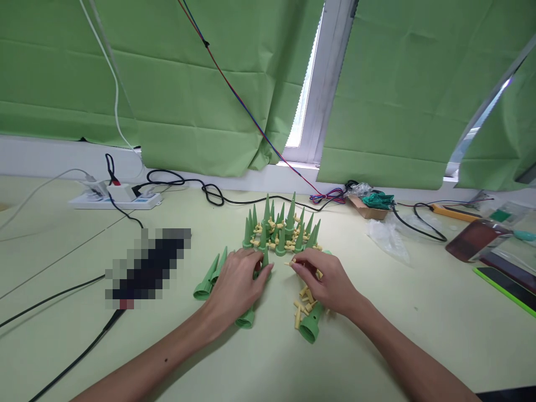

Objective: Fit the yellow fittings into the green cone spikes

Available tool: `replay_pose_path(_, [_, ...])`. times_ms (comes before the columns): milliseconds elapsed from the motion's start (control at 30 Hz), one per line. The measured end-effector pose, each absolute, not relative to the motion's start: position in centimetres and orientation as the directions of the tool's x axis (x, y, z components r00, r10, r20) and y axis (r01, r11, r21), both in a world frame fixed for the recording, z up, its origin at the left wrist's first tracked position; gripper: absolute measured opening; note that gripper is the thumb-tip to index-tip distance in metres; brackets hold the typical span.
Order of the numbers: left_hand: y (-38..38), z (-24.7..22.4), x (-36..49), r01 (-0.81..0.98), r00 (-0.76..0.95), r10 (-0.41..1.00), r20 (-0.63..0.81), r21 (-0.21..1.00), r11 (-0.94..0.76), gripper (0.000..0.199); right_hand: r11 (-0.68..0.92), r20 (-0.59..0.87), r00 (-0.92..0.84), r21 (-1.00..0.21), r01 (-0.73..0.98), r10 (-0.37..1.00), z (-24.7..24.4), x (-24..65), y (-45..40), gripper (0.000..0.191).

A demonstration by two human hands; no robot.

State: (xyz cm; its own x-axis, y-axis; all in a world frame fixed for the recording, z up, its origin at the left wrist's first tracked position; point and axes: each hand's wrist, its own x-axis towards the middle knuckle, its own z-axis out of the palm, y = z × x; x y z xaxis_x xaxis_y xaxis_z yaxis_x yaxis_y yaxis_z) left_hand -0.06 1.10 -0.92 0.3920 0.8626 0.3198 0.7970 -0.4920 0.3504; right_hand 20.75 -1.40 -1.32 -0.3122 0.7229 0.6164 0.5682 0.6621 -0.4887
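My left hand [240,276] is closed around a green plastic watering spike [265,257], which stands point up; its base is partly hidden by my fingers. My right hand [329,279] pinches a small yellow valve [288,263] between thumb and finger, just right of that spike and apart from it. Beyond both hands, several upright green spikes [281,241] stand in a cluster with yellow valves fitted in them. More green spikes [204,288] lie on their sides by my left hand. Loose yellow valves [298,318] are heaped under my right hand, beside another lying spike [310,328].
A blurred-out dark object [148,268] with a cable lies at left on the table [268,368]. Behind are a white power strip [117,200] and black cables [213,195]. At right are a small cardboard box [368,208], a plastic bag [387,237], a bottle [475,240] and a green-edged phone [508,290].
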Motion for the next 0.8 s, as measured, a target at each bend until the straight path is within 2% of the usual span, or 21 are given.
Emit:
replay_pose_path(333, [1.07,-0.95,0.09,0.749,0.409,0.853,0.324,0.415,-0.517,0.031,0.675,0.629,-0.318,-0.474,0.566,0.709,-1.34,20.77,-1.31,0.011])
replay_pose_path(800, [0.26,-0.32,0.63,0.557,0.383,0.854,0.352,0.65,-0.517,0.035,0.696,0.653,-0.315,-0.473,0.54,0.688,-1.67,20.4,-1.43,0.011])
